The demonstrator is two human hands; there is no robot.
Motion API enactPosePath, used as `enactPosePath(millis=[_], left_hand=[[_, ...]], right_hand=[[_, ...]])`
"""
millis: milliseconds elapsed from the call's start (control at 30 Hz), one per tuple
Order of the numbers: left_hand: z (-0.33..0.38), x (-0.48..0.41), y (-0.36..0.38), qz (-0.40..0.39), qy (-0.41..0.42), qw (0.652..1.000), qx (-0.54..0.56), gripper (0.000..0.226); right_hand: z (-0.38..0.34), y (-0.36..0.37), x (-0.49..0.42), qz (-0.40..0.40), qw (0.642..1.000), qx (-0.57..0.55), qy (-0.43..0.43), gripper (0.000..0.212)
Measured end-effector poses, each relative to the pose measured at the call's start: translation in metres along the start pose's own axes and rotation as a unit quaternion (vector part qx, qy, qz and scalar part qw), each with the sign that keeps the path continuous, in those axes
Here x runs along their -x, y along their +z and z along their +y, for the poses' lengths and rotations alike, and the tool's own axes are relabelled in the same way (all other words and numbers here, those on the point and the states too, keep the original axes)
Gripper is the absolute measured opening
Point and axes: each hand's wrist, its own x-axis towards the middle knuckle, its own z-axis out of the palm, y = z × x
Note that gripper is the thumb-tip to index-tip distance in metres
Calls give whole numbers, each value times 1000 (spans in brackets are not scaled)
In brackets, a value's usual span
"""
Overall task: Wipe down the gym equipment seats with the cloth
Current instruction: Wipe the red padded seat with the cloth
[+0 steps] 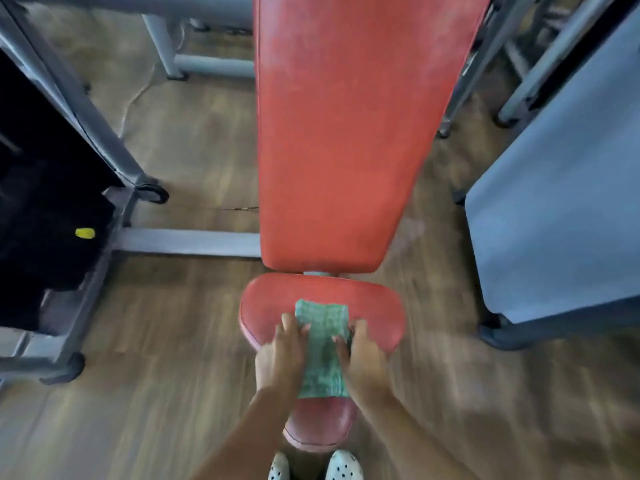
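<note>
A red padded seat (377,317) sits low in the middle, with a long red backrest (346,140) rising beyond it. A green patterned cloth (323,351) lies stretched lengthwise over the seat. My left hand (282,355) grips the cloth's left edge, fingers curled over it. My right hand (362,358) grips the right edge the same way. Both hands rest on the seat, and the cloth's near end hangs toward the seat's narrow front.
A grey machine frame (104,133) with a black weight stack (45,209) and yellow pin (85,233) stands left. A blue-grey panel (561,188) and metal legs stand right. Wooden floor (166,375) surrounds the bench. My spotted shoes (343,467) are below the seat.
</note>
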Motion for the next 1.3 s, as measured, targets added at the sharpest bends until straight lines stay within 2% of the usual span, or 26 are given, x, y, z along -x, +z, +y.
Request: enactPosePath(millis=[133,267,367,433,467,567,633,800,900,1033,1133,1200,1300], left_hand=[[-12,-26,29,-4,20,999,-45,34],[-26,-42,48,36,65,992,-103,31],[-36,-46,55,55,81,982,-159,42],[-30,-46,52,82,65,981,-162,42],[-24,-46,51,95,66,981,-156,42],[-10,-44,60,112,156,976,-100,46],[-5,-44,71,93,210,971,-74,48],[-12,-43,96,5,228,969,-97,57],[-25,-50,94,22,237,965,-109,58],[-51,-84,77,77,178,971,-142,67],[-44,-109,79,84,146,972,-161,73],[-30,-107,85,63,178,968,-163,69],[-40,-87,86,26,275,946,-169,64]], right_hand=[[17,25,-22,-8,999,40,22,23],[21,37,-29,-22,987,158,38,34],[28,43,-33,41,979,200,26,44],[38,43,-35,82,977,196,12,49],[43,42,-37,74,978,193,12,52],[61,41,-43,66,977,201,-10,57],[68,43,-48,53,976,212,-18,58],[84,53,-49,22,979,200,-21,59],[89,58,-48,25,977,210,-26,59],[89,62,-49,20,978,207,-29,63],[91,64,-50,25,975,220,-30,61],[92,64,-50,33,973,227,-27,60],[88,63,-49,33,975,218,-24,62]])
